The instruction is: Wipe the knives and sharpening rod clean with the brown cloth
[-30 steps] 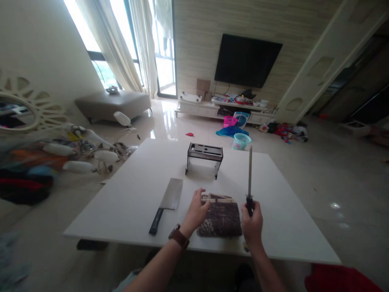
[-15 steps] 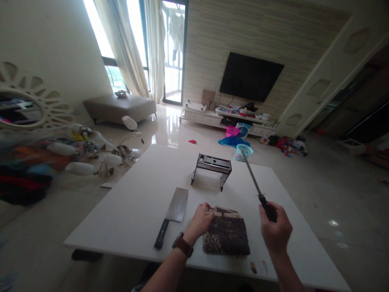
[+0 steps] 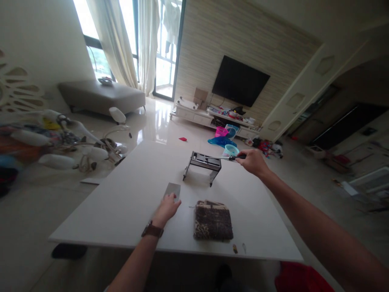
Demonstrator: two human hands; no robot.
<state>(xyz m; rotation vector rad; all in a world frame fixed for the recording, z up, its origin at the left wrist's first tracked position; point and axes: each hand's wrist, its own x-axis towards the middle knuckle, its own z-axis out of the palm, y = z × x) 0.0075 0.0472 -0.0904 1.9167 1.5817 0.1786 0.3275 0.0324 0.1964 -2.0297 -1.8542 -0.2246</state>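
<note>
My right hand (image 3: 253, 161) is closed around the black handle of a honing steel (image 3: 225, 158). Its metal rod reaches left over the right end of a slotted black-and-silver stand (image 3: 207, 162); I cannot tell whether the tip touches it. On the white table, my left hand (image 3: 167, 207) has its fingers apart over a cleaver (image 3: 173, 189). The upper part of the wide blade shows beyond the fingertips, while the handle is hidden beneath hand and wrist. Right of that hand lies a folded brown patterned cloth (image 3: 213, 221).
Two small objects, one of them a yellow and dark piece (image 3: 235, 248), lie by the near edge of the table (image 3: 121, 215). A lamp with several white shades (image 3: 117, 115) stands at the left. Beyond the table are a light blue basket (image 3: 231, 150) and a blue bag (image 3: 221, 141).
My left hand has left the folded cloth and moved left over the cleaver. My right hand has gone forward, bringing the honing steel from raised to nearly level at the stand. The view has shifted.
</note>
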